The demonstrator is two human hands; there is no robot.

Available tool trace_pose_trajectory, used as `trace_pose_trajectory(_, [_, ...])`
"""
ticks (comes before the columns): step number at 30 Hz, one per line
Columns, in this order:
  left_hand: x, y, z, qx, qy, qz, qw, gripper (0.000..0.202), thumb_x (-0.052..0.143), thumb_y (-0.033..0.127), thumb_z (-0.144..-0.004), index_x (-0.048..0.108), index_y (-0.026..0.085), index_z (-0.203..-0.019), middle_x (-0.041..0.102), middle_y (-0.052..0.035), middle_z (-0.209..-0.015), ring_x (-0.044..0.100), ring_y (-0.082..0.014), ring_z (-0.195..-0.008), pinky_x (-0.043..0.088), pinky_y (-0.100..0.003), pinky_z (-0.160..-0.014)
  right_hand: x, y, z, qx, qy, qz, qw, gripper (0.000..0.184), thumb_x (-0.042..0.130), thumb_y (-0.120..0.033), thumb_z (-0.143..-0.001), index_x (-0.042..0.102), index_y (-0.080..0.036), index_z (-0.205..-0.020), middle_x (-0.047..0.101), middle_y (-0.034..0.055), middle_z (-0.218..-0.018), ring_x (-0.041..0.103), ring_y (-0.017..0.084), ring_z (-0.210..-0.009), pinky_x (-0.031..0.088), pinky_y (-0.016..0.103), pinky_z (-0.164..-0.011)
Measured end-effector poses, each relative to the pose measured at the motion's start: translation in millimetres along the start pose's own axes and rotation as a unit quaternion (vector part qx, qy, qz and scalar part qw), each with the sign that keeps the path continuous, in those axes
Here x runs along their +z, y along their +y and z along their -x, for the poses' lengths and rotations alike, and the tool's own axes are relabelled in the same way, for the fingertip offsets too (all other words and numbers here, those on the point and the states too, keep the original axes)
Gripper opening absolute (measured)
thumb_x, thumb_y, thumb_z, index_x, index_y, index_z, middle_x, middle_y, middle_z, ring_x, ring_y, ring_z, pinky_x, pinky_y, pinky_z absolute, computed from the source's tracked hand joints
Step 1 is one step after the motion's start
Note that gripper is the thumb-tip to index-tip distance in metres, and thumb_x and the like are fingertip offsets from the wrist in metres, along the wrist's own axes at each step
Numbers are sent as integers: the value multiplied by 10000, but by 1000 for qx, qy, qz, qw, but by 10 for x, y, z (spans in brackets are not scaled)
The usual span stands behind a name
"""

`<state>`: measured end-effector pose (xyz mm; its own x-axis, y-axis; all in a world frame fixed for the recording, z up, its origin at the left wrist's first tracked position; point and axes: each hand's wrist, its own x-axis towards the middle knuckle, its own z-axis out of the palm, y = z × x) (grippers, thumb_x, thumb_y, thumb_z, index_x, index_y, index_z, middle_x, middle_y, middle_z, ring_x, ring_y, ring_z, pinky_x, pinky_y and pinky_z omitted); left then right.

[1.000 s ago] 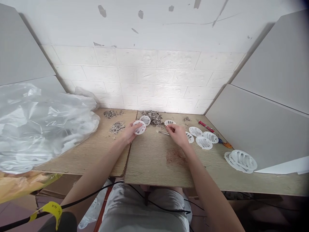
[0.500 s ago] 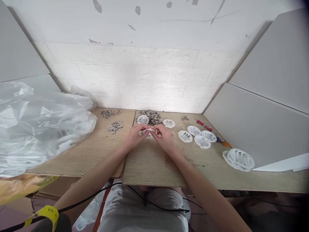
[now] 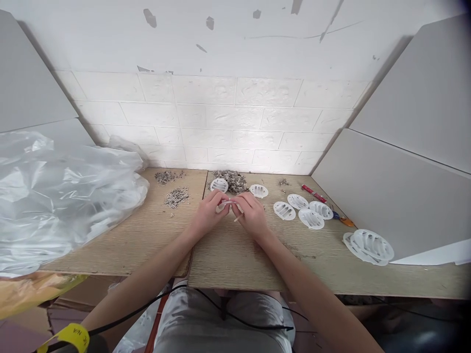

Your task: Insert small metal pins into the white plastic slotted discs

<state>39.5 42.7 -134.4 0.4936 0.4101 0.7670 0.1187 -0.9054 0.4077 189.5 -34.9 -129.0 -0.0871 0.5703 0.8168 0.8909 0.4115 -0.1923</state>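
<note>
Close to the middle of the table, my left hand (image 3: pixel 208 214) and my right hand (image 3: pixel 253 215) pinch a white plastic round piece (image 3: pixel 229 202) between them, tilted nearly edge-on. A thin pale strip (image 3: pixel 238 217) sticks out below my right fingers; I cannot tell what it belongs to. Just beyond my hands lie a white slotted disc (image 3: pixel 219 185) and a heap of small metal parts (image 3: pixel 235 181). Another white disc (image 3: pixel 258 190) rests right of the heap. Fingers cover much of the held piece.
To the right lie several slotted discs (image 3: pixel 311 218), a red tool (image 3: pixel 314 193), an orange-and-blue-handled tool (image 3: pixel 346 221) and stacked discs (image 3: pixel 373 244). On the left are small metal piles (image 3: pixel 177 197) and a large clear plastic bag (image 3: pixel 66 196). A tiled wall (image 3: pixel 221 117) closes the back.
The held piece has turned slightly in my fingers, and a pale strip now shows below my right hand. The whole view has shifted a little; the discs on the table stay put.
</note>
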Motion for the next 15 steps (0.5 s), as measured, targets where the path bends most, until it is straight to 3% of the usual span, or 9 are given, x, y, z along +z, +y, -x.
trace_pose_trajectory(6, [2, 63, -38, -149, -46, 17, 988, 147, 568, 287, -865, 639, 166, -821, 580, -36, -848, 529, -118, -704, 436, -231, -600, -43, 23, -34, 188, -110, -64, 974, 139, 545, -260, -906, 655, -179, -881, 659, 56, -845, 577, 167, -745, 430, 275, -658])
trace_pose_trajectory(9, [-52, 47, -147, -220, -123, 12, 968, 180, 601, 315, -812, 673, 158, -758, 614, -38, -793, 543, -135, -693, 435, -248, -606, -96, 36, -152, 266, -189, -86, 941, 134, 597, -270, -852, 664, -165, -803, 669, 42, -786, 566, 153, -698, 406, 260, -625])
trace_pose_trajectory(11, [-116, 31, -250, -273, -195, 24, 942, 190, 622, 325, -769, 692, 151, -736, 640, -37, -732, 553, -143, -670, 423, -250, -586, -141, 50, -259, 315, -255, -119, 906, 130, 626, -265, -805, 671, -156, -750, 673, 39, -741, 564, 144, -664, 391, 248, -590])
trace_pose_trajectory(13, [-174, 11, -352, -330, -298, 88, 891, 220, 644, 345, -732, 713, 137, -733, 673, -43, -704, 580, -149, -655, 425, -245, -566, -172, 76, -357, 366, -325, -168, 855, 92, 639, -216, -741, 670, -145, -691, 649, 28, -658, 528, 121, -567, 363, 239, -524])
trace_pose_trajectory(15, [-202, -7, -432, -360, -356, 109, 855, 221, 686, 344, -669, 732, 130, -705, 677, -44, -667, 576, -145, -627, 411, -236, -540, -174, 111, -423, 415, -382, -206, 800, 52, 642, -173, -674, 651, -136, -638, 588, 7, -545, 442, 96, -456, 302, 238, -447])
